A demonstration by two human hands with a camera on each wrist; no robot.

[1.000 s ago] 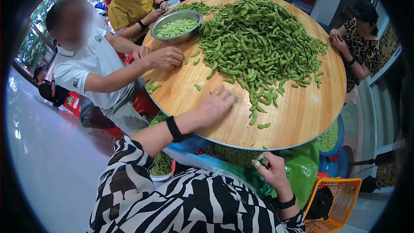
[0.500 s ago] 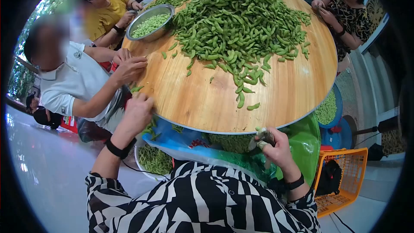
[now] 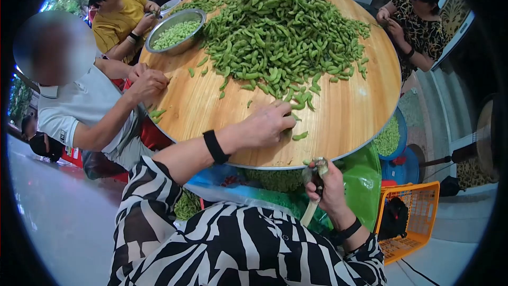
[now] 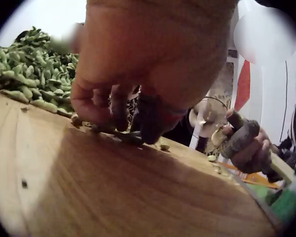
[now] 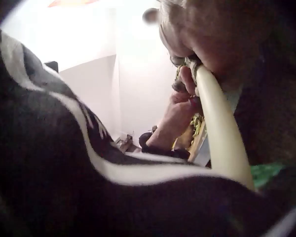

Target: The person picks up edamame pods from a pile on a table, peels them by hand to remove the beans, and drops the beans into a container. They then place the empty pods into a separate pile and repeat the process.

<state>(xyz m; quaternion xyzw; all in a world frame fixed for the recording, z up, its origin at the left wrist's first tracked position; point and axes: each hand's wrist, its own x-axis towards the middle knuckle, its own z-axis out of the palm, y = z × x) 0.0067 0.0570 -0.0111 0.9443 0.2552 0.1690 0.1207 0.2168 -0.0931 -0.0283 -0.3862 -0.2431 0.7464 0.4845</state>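
A large heap of green edamame pods (image 3: 286, 37) covers the far part of the round wooden table (image 3: 349, 111). My left hand (image 3: 264, 124) is at the near tip of the heap, palm down. In the left wrist view its curled fingers and thumb pinch a thin green pod (image 4: 126, 136) against the tabletop. One loose pod (image 3: 300, 136) lies just beside this hand. My right hand (image 3: 330, 185), at the table's near edge, grips a tool with a long cream handle (image 5: 222, 123); its working end is hidden by the fingers. Dark and pale wrappings cover some fingers.
A steel bowl of shelled beans (image 3: 177, 34) stands at the left, near a seated person in white (image 3: 79, 111). Others sit around the table. Below the near edge are a green plastic sheet (image 3: 365, 175) and an orange crate (image 3: 407, 222); a blue tub (image 3: 394, 137) is at right.
My left hand swept left off the table's edge, then returned right to the pods and took hold of one. My right hand stayed near the edge, still gripping the tool. The view shifted slightly.
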